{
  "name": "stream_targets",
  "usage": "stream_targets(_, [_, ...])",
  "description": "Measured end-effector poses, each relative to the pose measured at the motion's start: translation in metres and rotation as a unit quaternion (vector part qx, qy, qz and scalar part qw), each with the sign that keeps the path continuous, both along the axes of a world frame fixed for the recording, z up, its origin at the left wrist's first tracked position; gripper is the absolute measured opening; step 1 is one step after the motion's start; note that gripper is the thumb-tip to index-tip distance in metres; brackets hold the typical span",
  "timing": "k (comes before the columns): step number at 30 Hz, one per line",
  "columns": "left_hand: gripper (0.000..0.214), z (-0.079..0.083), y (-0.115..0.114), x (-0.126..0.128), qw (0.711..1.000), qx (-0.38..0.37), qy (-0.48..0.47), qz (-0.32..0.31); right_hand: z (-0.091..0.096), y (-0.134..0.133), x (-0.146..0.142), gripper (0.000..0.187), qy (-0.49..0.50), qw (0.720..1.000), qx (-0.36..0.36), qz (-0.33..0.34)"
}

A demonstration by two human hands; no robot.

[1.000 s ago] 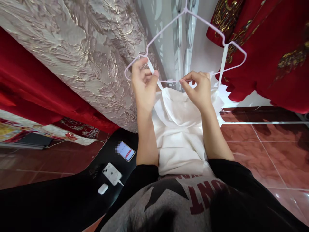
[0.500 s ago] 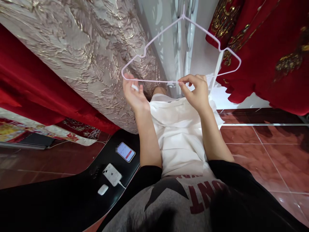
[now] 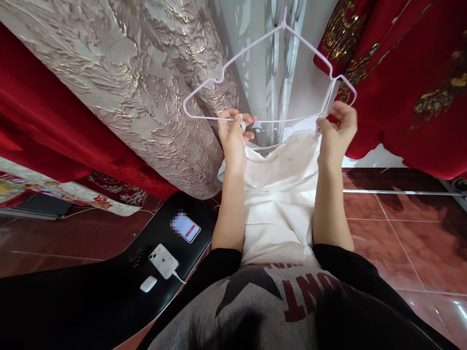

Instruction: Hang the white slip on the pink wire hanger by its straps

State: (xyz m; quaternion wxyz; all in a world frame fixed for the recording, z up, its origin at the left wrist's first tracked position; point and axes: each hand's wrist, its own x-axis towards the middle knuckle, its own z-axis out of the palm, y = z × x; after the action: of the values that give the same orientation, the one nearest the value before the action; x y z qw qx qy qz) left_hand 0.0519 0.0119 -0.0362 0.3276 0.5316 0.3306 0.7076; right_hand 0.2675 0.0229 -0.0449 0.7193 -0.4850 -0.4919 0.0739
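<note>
A pale pink clothes hanger [image 3: 251, 46] spans the upper middle of the head view. My left hand [image 3: 233, 141] has its fingers closed around the left half of the bottom bar, with a small white piece showing between them. At the hanger's right end, my right hand [image 3: 338, 133] pinches a thin white strap [image 3: 329, 95], which loops over the right notch. Below hangs a white garment [image 3: 280, 194], its upper edge bunched near my right thumb and its lower part in front of my body. My right fingertips are partly hidden.
Textured beige-gold fabric [image 3: 146, 97] hangs at left beside red cloth [image 3: 54, 121]. Red cloth with gold sequins [image 3: 394, 97] hangs at right. On a black seat [image 3: 91, 301] lie a lit phone [image 3: 190, 230], a white phone [image 3: 163, 261] on a cable and a small white case [image 3: 148, 284].
My left hand has moved right along the hanger's bottom bar. My right hand has shifted from the bar's middle to the strap at the right end. The garment's upper edge has risen.
</note>
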Motion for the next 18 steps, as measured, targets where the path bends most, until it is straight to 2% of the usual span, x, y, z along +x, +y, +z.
stream_targets(2, [0.024,0.002,-0.001,-0.002,1.0,-0.009,0.007,-0.004,-0.005,0.004,0.003,0.03,0.0,0.997,-0.029,0.071])
stream_targets(5, [0.017,0.006,-0.003,-0.006,1.0,-0.023,0.006,-0.001,-0.001,-0.002,0.006,0.02,-0.031,0.993,-0.047,0.103])
stream_targets(8, [0.014,0.006,-0.004,-0.009,1.0,-0.024,-0.002,-0.01,0.021,-0.015,0.009,0.014,-0.046,0.99,-0.058,0.123])
stream_targets(10, [0.015,0.006,-0.004,-0.009,1.0,-0.014,-0.008,-0.025,0.042,-0.02,0.011,0.007,-0.022,0.992,-0.032,0.12])
stream_targets(12, [0.017,0.005,-0.004,-0.009,0.999,-0.009,-0.007,-0.034,0.063,-0.017,0.016,0.006,0.002,0.994,0.006,0.111])
stream_targets(14, [0.017,0.005,-0.005,-0.009,0.999,-0.016,0.003,-0.035,0.075,-0.004,0.029,0.008,0.013,0.993,0.018,0.115])
stream_targets(16, [0.016,0.006,-0.005,-0.009,0.999,-0.024,0.005,-0.035,0.072,0.018,0.052,0.022,0.031,0.99,0.001,0.137])
stream_targets(17, [0.017,0.006,-0.005,-0.009,0.999,-0.023,0.0,-0.04,0.064,0.031,0.066,0.031,0.024,0.986,-0.008,0.165])
stream_targets(18, [0.018,0.006,-0.005,-0.009,0.999,-0.021,-0.005,-0.046,0.053,0.043,0.081,0.038,0.019,0.986,0.002,0.165])
